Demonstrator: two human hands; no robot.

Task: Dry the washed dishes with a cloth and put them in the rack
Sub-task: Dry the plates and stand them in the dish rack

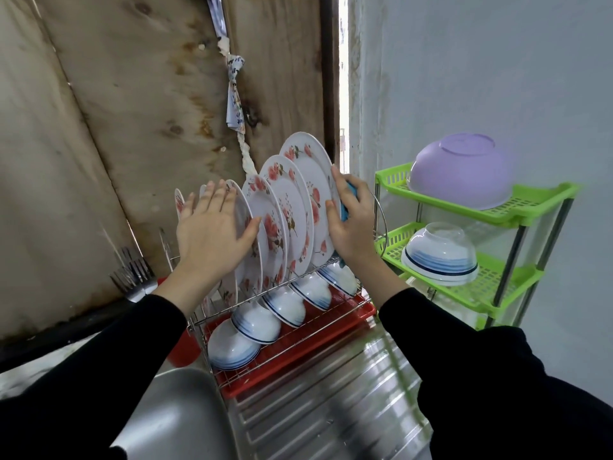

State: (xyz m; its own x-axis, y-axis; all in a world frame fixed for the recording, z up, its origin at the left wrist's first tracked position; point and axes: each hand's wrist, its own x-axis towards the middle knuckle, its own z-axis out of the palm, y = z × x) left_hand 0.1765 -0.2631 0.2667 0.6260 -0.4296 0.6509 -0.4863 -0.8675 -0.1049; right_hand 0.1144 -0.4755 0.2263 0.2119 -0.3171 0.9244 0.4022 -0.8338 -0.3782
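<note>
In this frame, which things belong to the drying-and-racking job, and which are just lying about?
In the job: left hand, right hand, blue cloth, floral plates, banded bowls in the lower tier, wire rack.

Lying about: purple bowl, green shelf, forks, sink, hanging rag.

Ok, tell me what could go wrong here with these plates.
The left hand presses flat on the upright flowered plates; a hard push could knock them together and chip them.
The right hand holds the blue cloth against the end plate, which might slip off the rack's open side.
</note>
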